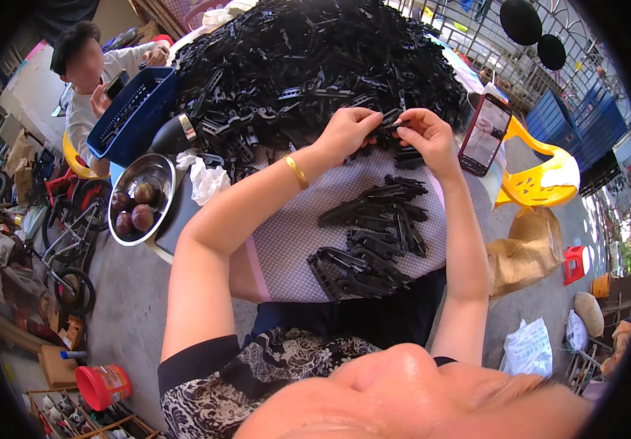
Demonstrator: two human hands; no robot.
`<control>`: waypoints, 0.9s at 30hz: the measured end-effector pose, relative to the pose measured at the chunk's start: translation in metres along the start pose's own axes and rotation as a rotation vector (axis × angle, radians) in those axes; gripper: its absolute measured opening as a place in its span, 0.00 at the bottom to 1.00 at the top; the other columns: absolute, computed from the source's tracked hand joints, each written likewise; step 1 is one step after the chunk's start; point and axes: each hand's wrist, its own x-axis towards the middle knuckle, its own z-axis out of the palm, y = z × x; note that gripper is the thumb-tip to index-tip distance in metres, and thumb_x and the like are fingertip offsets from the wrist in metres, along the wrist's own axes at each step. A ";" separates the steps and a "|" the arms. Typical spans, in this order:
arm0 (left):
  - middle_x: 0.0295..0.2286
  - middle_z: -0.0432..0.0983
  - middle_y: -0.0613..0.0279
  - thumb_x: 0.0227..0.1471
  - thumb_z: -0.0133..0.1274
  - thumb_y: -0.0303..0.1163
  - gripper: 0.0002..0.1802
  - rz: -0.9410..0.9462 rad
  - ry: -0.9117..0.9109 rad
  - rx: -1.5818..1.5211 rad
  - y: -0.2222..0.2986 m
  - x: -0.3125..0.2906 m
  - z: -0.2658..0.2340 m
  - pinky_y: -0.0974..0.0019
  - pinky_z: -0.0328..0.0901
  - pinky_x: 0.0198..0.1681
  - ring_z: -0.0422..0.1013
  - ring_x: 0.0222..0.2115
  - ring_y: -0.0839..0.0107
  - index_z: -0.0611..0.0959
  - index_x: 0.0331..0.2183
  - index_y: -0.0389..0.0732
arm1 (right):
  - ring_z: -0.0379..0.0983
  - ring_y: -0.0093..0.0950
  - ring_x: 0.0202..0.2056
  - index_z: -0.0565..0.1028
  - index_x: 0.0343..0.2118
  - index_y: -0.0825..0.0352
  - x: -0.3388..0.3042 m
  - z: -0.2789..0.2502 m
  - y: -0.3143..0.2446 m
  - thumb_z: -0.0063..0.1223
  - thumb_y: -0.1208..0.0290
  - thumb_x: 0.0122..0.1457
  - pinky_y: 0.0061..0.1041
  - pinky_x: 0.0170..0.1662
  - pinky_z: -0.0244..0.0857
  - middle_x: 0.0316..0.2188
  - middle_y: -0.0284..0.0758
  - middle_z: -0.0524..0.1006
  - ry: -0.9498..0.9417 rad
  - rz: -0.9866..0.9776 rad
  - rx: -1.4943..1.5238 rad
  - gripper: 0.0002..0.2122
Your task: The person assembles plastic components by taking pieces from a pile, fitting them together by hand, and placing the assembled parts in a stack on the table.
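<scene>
My left hand (346,135) and my right hand (431,140) meet at the near edge of a huge heap of black plastic parts (308,66). Between their pinched fingertips is a slim black plastic piece (389,126), held from both sides. A gold bangle (296,172) circles my left wrist. Below my hands, a smaller group of long black plastic pieces (367,241) lies in loose bunches on the dotted tablecloth (290,227). The fine shape of the held piece is too small to make out.
A phone (485,135) stands upright right of my right hand. At left are a metal bowl (172,192) of dark round fruit, crumpled tissue (207,181) and a blue basket (131,117). Another person (85,88) sits beyond the basket. A yellow chair (542,179) stands at right.
</scene>
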 end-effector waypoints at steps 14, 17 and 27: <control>0.30 0.77 0.53 0.44 0.57 0.28 0.18 0.367 0.056 0.530 0.007 -0.006 -0.002 0.69 0.66 0.34 0.73 0.30 0.70 0.78 0.39 0.32 | 0.72 0.21 0.34 0.73 0.38 0.68 0.001 0.002 0.006 0.59 0.78 0.47 0.17 0.38 0.66 0.41 0.35 0.72 0.107 -0.293 -0.489 0.14; 0.31 0.76 0.50 0.43 0.57 0.26 0.16 0.498 0.071 0.615 0.002 -0.005 -0.003 0.66 0.66 0.35 0.73 0.31 0.63 0.78 0.38 0.32 | 0.73 0.27 0.33 0.74 0.39 0.67 0.002 0.007 -0.007 0.61 0.75 0.44 0.21 0.38 0.66 0.48 0.39 0.68 0.150 -0.468 -0.735 0.16; 0.32 0.76 0.49 0.42 0.57 0.25 0.16 0.695 0.023 0.746 0.006 -0.004 -0.006 0.63 0.66 0.37 0.72 0.33 0.55 0.78 0.37 0.33 | 0.72 0.22 0.31 0.75 0.34 0.70 -0.003 0.003 -0.011 0.63 0.75 0.43 0.21 0.35 0.64 0.28 0.35 0.76 0.025 -0.270 -0.693 0.14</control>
